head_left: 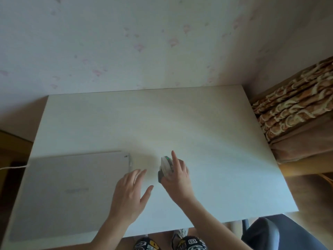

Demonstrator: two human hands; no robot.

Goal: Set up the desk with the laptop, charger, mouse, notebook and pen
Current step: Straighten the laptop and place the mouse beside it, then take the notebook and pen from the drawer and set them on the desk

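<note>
A closed silver laptop (72, 192) lies flat on the left part of the white desk (198, 127). A thin white charger cable (12, 167) leaves its far left corner and runs off the desk. My right hand (177, 179) grips a white and dark mouse (165, 166) with a small green light, near the desk's middle and tilted on its side. My left hand (130, 193) hovers open, fingers spread, between the laptop's right edge and the mouse. No notebook or pen is in view.
The desk stands against a pale floral wall. A bed with a brown patterned cover (292, 112) lies to the right. A grey chair part (261, 233) and my knees in patterned shorts (171, 244) show below the desk's near edge.
</note>
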